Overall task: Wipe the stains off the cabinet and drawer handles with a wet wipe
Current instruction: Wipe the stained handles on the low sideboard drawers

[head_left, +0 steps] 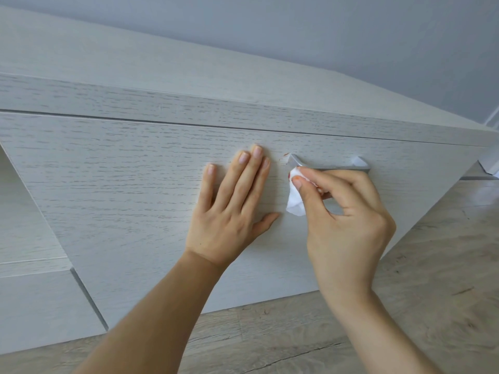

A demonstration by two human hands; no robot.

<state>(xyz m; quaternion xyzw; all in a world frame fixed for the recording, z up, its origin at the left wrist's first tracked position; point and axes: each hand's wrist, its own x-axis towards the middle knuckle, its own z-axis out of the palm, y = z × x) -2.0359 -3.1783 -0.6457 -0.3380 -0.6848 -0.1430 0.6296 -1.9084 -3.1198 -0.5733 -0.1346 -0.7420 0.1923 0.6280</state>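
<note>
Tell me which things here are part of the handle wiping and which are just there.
In the job: wet wipe, metal handle, reddish stain, drawer front, right hand, left hand.
Just there: wood floor, grey wall.

The left hand (pixel 232 211) is lying flat on the drawer front (pixel 121 171), just left of the handle (pixel 328 164), blocking any approach from that side. The right hand (pixel 348 220) and wet wipe (pixel 295 197) are crowding the handle's left end and the panel below it. Above the handle and beyond its right end, bare panel is lying open.
</note>
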